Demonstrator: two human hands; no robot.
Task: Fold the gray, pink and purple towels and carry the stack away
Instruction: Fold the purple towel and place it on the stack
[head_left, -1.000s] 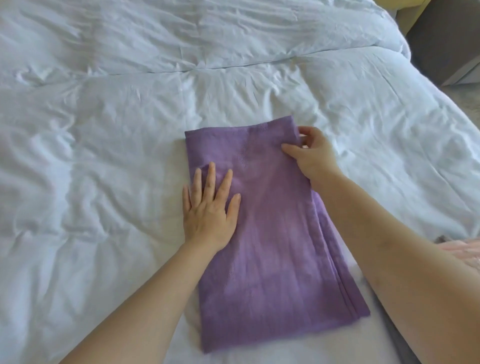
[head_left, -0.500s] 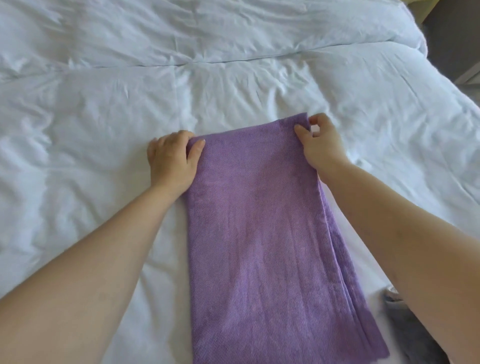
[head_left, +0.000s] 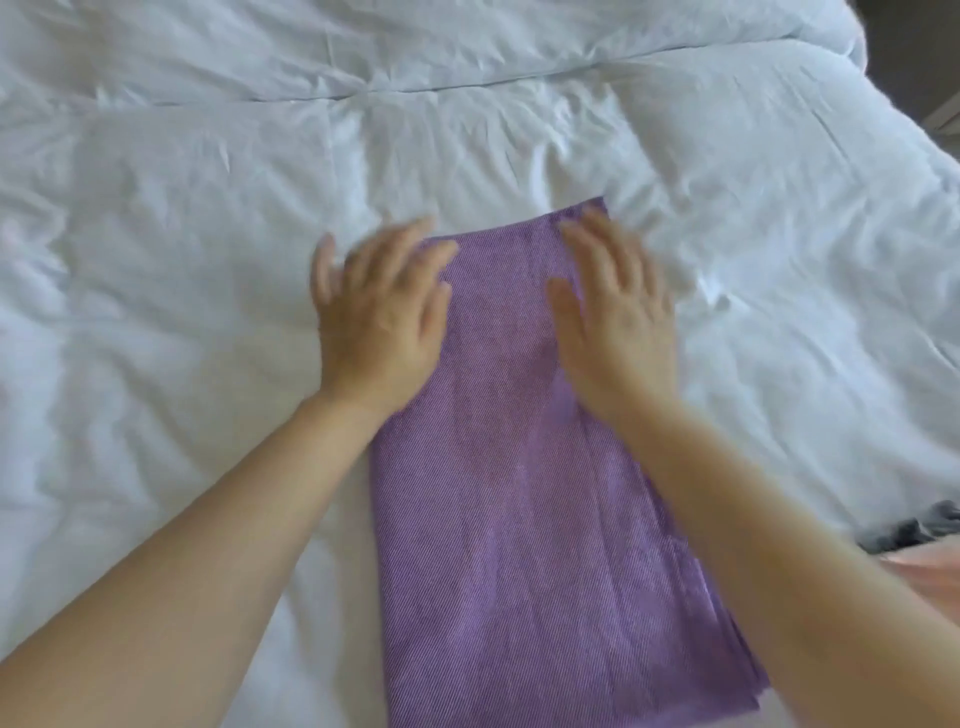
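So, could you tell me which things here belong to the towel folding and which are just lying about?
Belong to the job: purple towel, folded into a long strip; gray towel and pink towel, partly visible at the right edge; left hand and right hand, open at the purple towel's far end.
Just lying about: white duvet.

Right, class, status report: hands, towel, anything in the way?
Left hand open, right hand open, both over far end of purple towel. Towel folded long on bed. Nothing blocking.
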